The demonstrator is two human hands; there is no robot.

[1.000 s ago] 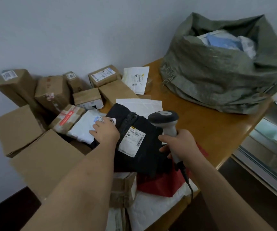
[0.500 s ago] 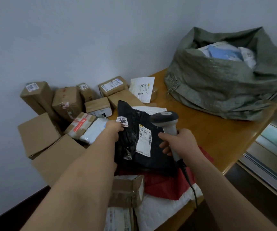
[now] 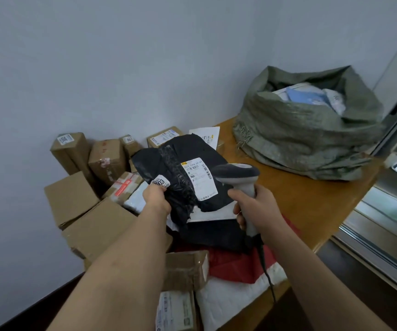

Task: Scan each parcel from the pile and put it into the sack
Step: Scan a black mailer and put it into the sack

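Head view: left grip [image 3: 157, 199] pinches black parcel [image 3: 183, 168] beside scanner [image 3: 238, 177] held in right grip [image 3: 257, 206].

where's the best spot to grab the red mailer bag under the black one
Probably its exposed right edge, coming from the table's open right side: the red plastic mailer bag lies flat, its back pinned under a black bag and its left beside a brown cardboard box.

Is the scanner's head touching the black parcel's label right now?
Cannot tell. In the head view the scanner, gripped by the right hand, overlaps the black parcel beside its label; one view cannot show whether a gap separates them.
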